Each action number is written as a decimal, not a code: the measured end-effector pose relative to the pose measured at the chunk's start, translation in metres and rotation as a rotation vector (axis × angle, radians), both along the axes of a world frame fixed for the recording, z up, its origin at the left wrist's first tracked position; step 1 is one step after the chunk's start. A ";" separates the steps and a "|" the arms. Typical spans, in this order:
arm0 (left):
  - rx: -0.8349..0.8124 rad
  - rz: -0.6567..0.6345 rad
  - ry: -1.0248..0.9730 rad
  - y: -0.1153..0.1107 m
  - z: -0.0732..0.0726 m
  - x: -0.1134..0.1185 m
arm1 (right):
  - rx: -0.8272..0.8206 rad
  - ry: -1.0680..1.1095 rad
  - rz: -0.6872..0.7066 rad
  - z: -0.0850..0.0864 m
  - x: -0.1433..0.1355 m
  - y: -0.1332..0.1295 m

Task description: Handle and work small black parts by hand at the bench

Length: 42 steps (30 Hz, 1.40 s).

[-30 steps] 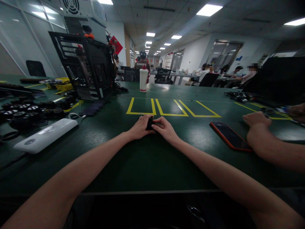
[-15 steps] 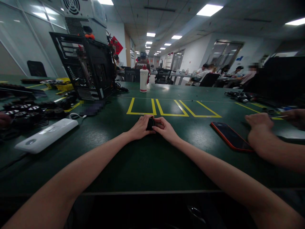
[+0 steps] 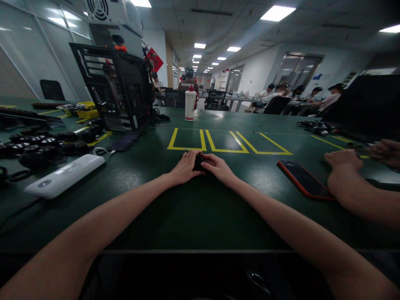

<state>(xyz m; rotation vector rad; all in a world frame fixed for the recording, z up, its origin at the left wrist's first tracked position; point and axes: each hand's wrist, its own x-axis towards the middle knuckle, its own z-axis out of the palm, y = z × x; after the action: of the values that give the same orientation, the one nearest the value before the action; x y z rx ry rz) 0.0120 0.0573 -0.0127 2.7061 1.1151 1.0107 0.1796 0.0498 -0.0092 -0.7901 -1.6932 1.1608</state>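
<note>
Between my two hands, just in front of the yellow tape marks, is a small black object (image 3: 198,163). Its kind is hard to make out, since fingers cover much of it. My left hand (image 3: 186,166) is closed around its left side, thumb toward me. From the right, my right hand (image 3: 216,167) pinches it between thumb and fingers. Both hands rest low over the green table (image 3: 175,221).
Left lie a white power strip (image 3: 65,177), several black round parts (image 3: 43,143) and an open computer case (image 3: 121,87). A white bottle (image 3: 189,106) stands ahead. An orange-edged phone (image 3: 304,179) lies right, beside a co-worker's hands (image 3: 345,160).
My hands keep their hold on the black object, almost still. The view has shifted slightly. At far left, another person's hand has gone out of view.
</note>
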 end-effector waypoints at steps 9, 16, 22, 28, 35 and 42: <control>0.005 -0.016 0.005 0.001 -0.001 -0.001 | 0.021 0.040 0.011 -0.001 -0.002 -0.002; 0.016 -0.017 0.006 0.001 -0.001 -0.002 | 0.027 -0.031 -0.064 -0.001 -0.002 -0.001; 0.004 -0.009 0.000 -0.002 0.001 -0.001 | 0.029 0.039 0.026 -0.002 0.000 -0.003; -0.010 -0.009 -0.005 -0.002 0.001 -0.001 | 0.030 0.058 0.001 -0.001 -0.001 -0.006; 0.014 -0.013 0.004 0.000 -0.001 -0.001 | 0.028 -0.025 -0.101 0.002 -0.003 -0.005; 0.005 -0.016 -0.010 0.000 -0.001 -0.001 | -0.009 0.057 0.028 -0.004 0.001 -0.003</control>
<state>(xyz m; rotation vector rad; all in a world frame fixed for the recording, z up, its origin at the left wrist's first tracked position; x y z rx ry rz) 0.0109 0.0569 -0.0140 2.7063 1.0896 1.0246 0.1803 0.0466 -0.0129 -0.7342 -1.6579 1.1994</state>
